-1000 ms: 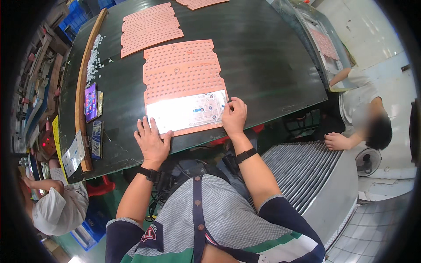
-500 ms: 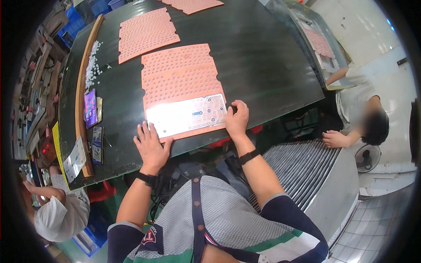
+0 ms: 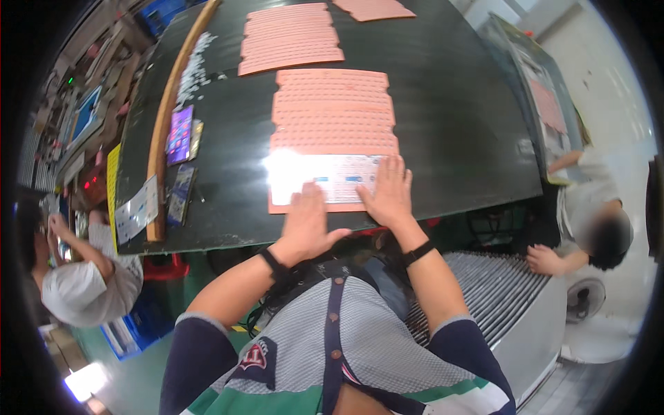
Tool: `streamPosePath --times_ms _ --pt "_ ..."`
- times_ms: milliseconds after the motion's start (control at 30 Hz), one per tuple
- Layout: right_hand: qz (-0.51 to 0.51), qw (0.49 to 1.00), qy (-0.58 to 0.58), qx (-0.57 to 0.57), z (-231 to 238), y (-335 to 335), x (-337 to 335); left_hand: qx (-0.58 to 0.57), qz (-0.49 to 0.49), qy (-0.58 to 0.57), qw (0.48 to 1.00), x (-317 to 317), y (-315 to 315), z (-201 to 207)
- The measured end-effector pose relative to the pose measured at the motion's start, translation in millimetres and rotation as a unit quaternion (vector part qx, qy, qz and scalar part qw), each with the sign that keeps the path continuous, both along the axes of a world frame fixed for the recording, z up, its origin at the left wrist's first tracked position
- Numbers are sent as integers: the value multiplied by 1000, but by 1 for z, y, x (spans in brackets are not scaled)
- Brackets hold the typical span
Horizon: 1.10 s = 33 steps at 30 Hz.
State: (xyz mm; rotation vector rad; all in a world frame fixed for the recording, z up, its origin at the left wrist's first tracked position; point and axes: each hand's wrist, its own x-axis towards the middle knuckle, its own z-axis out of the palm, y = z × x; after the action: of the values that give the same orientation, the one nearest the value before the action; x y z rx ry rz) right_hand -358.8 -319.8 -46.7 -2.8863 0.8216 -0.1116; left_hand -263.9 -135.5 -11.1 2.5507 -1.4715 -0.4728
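Observation:
A pink perforated board (image 3: 335, 117) with notched sides lies at the near edge of the dark table. Across its near end rests a shiny, pale printed sheet (image 3: 339, 169), with strong glare on its left part. My left hand (image 3: 304, 220) lies on the sheet's near edge, fingers outstretched and thumb spread to the right. Flat over the sheet's right end is my right hand (image 3: 390, 194), its fingers stretched forward and its thumb apart. Neither hand grips anything. Both palms cover parts of the sheet and of the board's near rim.
Farther back lie another pink board (image 3: 290, 34) and part of a third (image 3: 377, 8). Along the left run a wooden strip (image 3: 163, 138), small white pieces (image 3: 195, 69) and a phone (image 3: 180, 135). Co-workers sit at both sides; a ribbed metal conveyor (image 3: 484, 290) stands at right.
Both hands have moved from the sheet's outer ends onto it, the left one inward to the right. My right fingers, curled at the corner before, now lie flat. The view has shifted.

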Motion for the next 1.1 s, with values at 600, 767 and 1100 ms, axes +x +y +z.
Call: streamPosePath --times_ms 600,767,1100 --pt "327 916 -181 144 75 110 140 -278 170 -80 942 80 167 -35" --pt "502 803 -265 180 57 218 250 -445 215 -124 860 85 177 -44" --pt "630 714 -305 20 55 268 307 -455 232 -139 848 81 177 -42"
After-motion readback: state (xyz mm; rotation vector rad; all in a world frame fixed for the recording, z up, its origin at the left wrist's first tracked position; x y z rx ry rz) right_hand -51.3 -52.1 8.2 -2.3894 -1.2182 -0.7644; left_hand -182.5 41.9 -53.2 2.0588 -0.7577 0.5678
